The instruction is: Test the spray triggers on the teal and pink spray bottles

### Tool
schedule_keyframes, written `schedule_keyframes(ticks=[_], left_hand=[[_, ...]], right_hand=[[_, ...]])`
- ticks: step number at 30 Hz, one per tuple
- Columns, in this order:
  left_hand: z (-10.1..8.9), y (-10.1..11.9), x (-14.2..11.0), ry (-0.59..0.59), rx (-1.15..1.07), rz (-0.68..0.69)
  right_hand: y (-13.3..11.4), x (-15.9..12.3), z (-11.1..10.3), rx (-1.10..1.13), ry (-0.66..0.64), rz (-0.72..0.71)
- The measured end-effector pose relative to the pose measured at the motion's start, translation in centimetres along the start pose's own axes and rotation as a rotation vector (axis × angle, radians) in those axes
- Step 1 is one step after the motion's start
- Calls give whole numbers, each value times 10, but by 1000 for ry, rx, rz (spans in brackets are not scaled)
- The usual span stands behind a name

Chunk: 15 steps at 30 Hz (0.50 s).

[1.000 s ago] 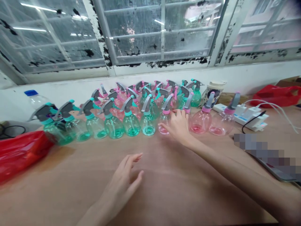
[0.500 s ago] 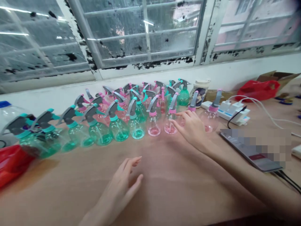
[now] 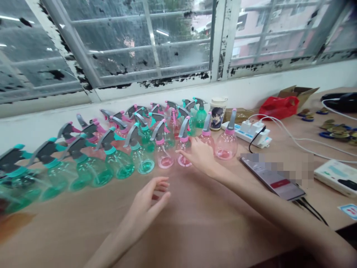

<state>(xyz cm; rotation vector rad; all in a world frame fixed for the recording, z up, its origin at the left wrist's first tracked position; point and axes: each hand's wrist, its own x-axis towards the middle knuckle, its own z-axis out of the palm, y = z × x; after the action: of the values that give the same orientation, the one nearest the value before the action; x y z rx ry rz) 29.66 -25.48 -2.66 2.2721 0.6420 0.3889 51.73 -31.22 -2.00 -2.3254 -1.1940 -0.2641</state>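
My right hand is beside a pink spray bottle with a grey trigger head. Its thumb reaches across the bottle's front and its fingers lie at the right side, spread apart; whether they touch it I cannot tell. My left hand hovers over the table, palm turned inward, fingers apart and holding nothing. To the left of the right hand stands another pink spray bottle, then a row of green spray bottles. Two more pink bottles, one of them a clear pink spray bottle, stand at the right, one partly behind my hand.
Behind the front row, more spray bottles crowd toward the wall. A printed cup, a white power strip with cables, a red plastic bag and a phone occupy the right. A white device lies farther right.
The view has swung right, so the bottles appear farther left. My right thumb has moved across the front of the pink bottle. My left hand stays low with its fingers a little more curled.
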Motion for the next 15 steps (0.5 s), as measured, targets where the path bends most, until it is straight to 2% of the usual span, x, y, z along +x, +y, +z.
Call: schedule_keyframes(ticks=[4, 8, 12, 15], left_hand=[[7, 11, 24, 68, -127, -35], [16, 27, 40, 115, -213, 1], [19, 45, 41, 115, -242, 111], [18, 52, 36, 164, -283, 142]], right_hand=[[3, -22, -16, -39, -31, -58], [-1, -52, -32, -24, -79, -124], [-12, -78, -39, 48, -135, -172], [-24, -93, -38, 105, -172, -226]])
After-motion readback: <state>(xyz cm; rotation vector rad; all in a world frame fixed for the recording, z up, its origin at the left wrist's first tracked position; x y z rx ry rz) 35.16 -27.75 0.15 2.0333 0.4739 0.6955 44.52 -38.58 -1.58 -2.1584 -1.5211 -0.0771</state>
